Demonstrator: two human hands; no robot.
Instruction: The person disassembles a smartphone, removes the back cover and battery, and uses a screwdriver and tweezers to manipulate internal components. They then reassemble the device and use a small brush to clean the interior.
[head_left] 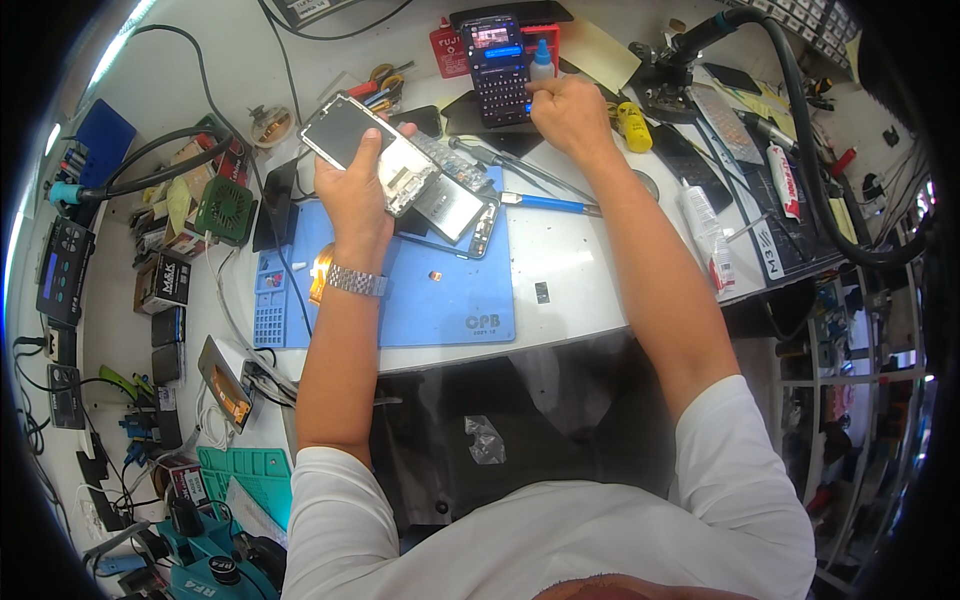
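My left hand [357,185] is closed around a phone screen assembly [408,168], a thin slab with a dark panel and a silver metal part, with its thumb on top. Below and beside that slab lies an opened phone body [484,232] with a silver battery, over the upper edge of a blue repair mat [430,315]. At the back a lit smartphone [490,98] leans upright, showing a message screen and keyboard. My right hand [572,115] has its fingers curled, and a fingertip is at the phone's lower right edge; whether it presses the screen cannot be told.
Tweezers [480,153] and a blue-handled tool [550,204] lie between my arms. A yellow bottle [633,127] and white tubes [706,232] are at right. A green fan box [222,211] stands left. Below it a teal microscope [215,565] occupies the lower left corner.
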